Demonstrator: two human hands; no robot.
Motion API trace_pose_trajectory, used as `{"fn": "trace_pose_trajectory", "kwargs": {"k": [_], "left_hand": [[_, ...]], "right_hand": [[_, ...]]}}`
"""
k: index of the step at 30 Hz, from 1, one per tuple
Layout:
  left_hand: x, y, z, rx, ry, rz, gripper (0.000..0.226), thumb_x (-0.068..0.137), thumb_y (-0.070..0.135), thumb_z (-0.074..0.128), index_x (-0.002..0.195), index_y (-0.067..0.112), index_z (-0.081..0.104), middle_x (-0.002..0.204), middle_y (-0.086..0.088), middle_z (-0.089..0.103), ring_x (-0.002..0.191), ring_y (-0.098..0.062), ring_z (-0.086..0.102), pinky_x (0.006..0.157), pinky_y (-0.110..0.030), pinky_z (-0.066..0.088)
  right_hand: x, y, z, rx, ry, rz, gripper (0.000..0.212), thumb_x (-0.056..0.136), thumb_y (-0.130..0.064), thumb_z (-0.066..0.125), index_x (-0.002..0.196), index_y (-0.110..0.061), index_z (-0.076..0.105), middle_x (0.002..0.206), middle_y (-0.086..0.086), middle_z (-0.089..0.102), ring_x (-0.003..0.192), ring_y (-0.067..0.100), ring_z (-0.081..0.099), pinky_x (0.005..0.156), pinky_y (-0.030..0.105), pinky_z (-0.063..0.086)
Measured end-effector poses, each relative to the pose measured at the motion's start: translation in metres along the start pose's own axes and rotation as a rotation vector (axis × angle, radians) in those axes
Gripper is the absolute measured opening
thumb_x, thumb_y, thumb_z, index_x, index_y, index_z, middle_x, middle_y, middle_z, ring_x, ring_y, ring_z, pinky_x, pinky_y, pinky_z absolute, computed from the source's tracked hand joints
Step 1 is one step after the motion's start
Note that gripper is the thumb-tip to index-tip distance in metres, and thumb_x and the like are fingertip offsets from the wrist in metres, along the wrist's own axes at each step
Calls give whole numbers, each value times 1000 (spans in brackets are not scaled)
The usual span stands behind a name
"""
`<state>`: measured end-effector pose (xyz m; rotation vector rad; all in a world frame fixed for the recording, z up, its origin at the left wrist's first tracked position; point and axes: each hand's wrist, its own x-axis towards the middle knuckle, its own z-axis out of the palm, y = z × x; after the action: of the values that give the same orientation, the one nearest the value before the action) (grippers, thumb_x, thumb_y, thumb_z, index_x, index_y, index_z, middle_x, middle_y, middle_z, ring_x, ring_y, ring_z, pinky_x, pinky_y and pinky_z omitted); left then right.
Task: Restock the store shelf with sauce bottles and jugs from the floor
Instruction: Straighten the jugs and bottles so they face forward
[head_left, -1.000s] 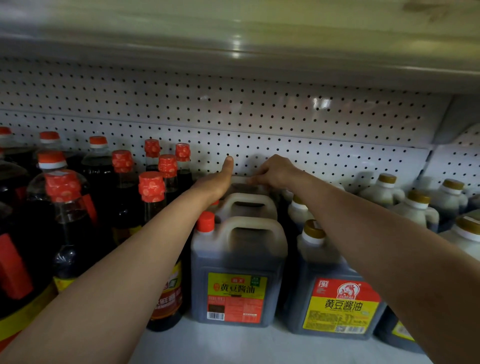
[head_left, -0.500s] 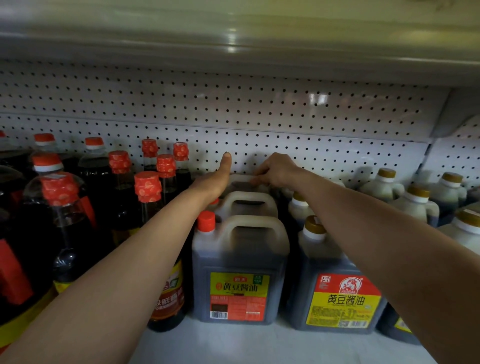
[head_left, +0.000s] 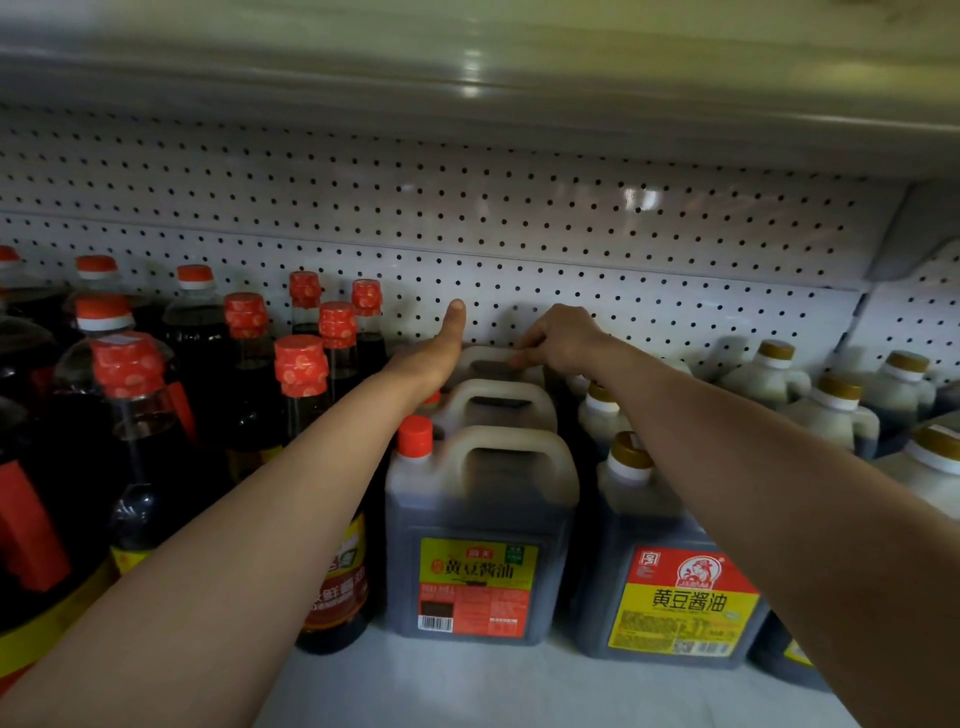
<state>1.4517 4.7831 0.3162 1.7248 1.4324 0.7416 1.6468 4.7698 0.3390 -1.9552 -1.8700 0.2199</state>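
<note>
Where three red-capped jugs (head_left: 480, 525) file back on the shelf (head_left: 519, 686), right hand (head_left: 558, 340) pinches the rearmost jug's handle (head_left: 485, 356); left hand (head_left: 434, 353) flat, fingers straight, against its side.

The front red-capped jug (head_left: 480, 540) carries a yellow, green and red label printed with 黄豆酱油 in dark characters, above a red panel of print too small to read and a white barcode at the lower left. The gold-capped jug (head_left: 670, 571) beside it bears a red and yellow label that also reads 黄豆酱油. A dark bottle (head_left: 337, 587) to the left shows part of a label ending 鲜酱油.
</note>
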Motion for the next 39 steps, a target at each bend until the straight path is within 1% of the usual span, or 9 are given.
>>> {"fn": "trace_pose_trajectory", "kwargs": {"k": [3, 6, 12, 19, 23, 31, 34, 36, 39], "left_hand": [[1, 0, 0, -1, -6, -8, 102, 82, 88, 12, 149, 18, 45, 159, -13, 33, 144, -30, 35, 119, -45, 27], [3, -2, -1, -14, -3, -14, 113, 71, 95, 12, 147, 19, 47, 157, -12, 38, 141, -30, 40, 117, -47, 30], [3, -1, -2, 2, -27, 18, 100, 85, 86, 11, 150, 18, 43, 159, -11, 33, 145, -29, 33, 119, -45, 25], [-1, 1, -1, 10, -26, 12, 98, 87, 84, 12, 150, 17, 42, 160, -12, 31, 146, -29, 32, 118, -42, 24], [-5, 2, -2, 15, -39, 14, 96, 87, 84, 12, 150, 17, 42, 159, -11, 34, 144, -29, 34, 115, -41, 27], [-15, 8, -3, 52, -55, 6, 95, 89, 82, 15, 152, 16, 38, 160, -11, 31, 147, -28, 30, 116, -41, 25], [-25, 11, -4, 73, -81, -13, 94, 88, 83, 14, 154, 18, 35, 162, -12, 26, 147, -30, 28, 118, -44, 24], [-32, 15, -7, 54, -78, -27, 87, 94, 76, 13, 154, 17, 33, 163, -14, 23, 148, -32, 26, 119, -45, 23], [-49, 22, -15, 21, -65, 9, 81, 97, 71, 13, 152, 17, 37, 159, -15, 31, 144, -32, 34, 115, -44, 27]], "right_hand": [[-1, 0, 0, 0, 4, 9, 37, 84, -33, 80, 116, -14, 76, 120, 2, 72, 104, 11, 59, 91, 21, 40], [-2, -1, 0, -6, -1, 14, 36, 86, -31, 79, 117, -13, 75, 122, 3, 71, 112, 15, 61, 94, 21, 41], [-2, 0, 0, -16, 11, 21, 35, 87, -30, 79, 117, -13, 75, 122, 4, 71, 115, 18, 62, 97, 24, 43], [1, 2, 0, -34, 6, 12, 34, 86, -31, 79, 116, -14, 75, 120, 2, 72, 110, 15, 62, 92, 22, 42], [4, 5, 0, -34, 6, 16, 34, 85, -32, 80, 113, -14, 76, 119, 3, 72, 110, 15, 62, 94, 24, 43], [1, -1, 2, -31, 10, 47, 26, 92, -27, 74, 113, -11, 75, 118, 4, 72, 103, 15, 62, 87, 24, 43], [-5, -6, -5, 38, 29, 52, 33, 89, -31, 77, 116, -13, 75, 123, 3, 71, 105, 16, 64, 91, 26, 47], [-12, -9, -13, 130, 48, 37, 35, 88, -30, 78, 119, -14, 74, 125, 1, 69, 99, 15, 66, 95, 28, 52], [-27, -7, -23, 289, 31, 15, 32, 86, -29, 81, 114, -15, 75, 118, 1, 72, 98, 15, 69, 94, 33, 58]]}}
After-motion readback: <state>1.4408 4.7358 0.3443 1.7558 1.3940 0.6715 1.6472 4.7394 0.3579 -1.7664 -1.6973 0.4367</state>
